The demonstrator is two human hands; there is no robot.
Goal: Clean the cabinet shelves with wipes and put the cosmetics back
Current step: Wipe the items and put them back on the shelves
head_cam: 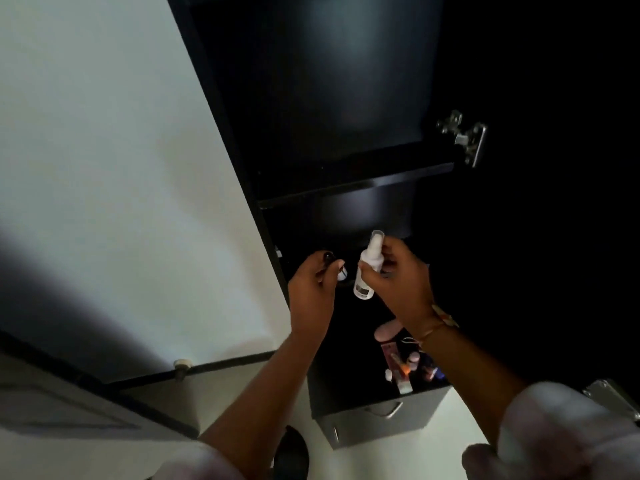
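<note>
Two bare hands are raised inside an open black cabinet, below its dark wooden shelf (356, 185). The right hand (401, 285) grasps a small white plastic spray bottle with a clear cap (366, 271), fingers curled round it. The left hand (310, 292) pinches a small dark item with a white end (341, 274) just beside the bottle. A cluster of pink and red cosmetics (403, 358) stands lower down, under the right wrist.

Light: dim; tall black cabinet (294, 133) nearly all dark.
Glare: soft pale patch on its back.
Shadow: grey, low on the flat white wall (104, 133).
Blur: pale fabric sleeves (568, 427) at bottom.
</note>
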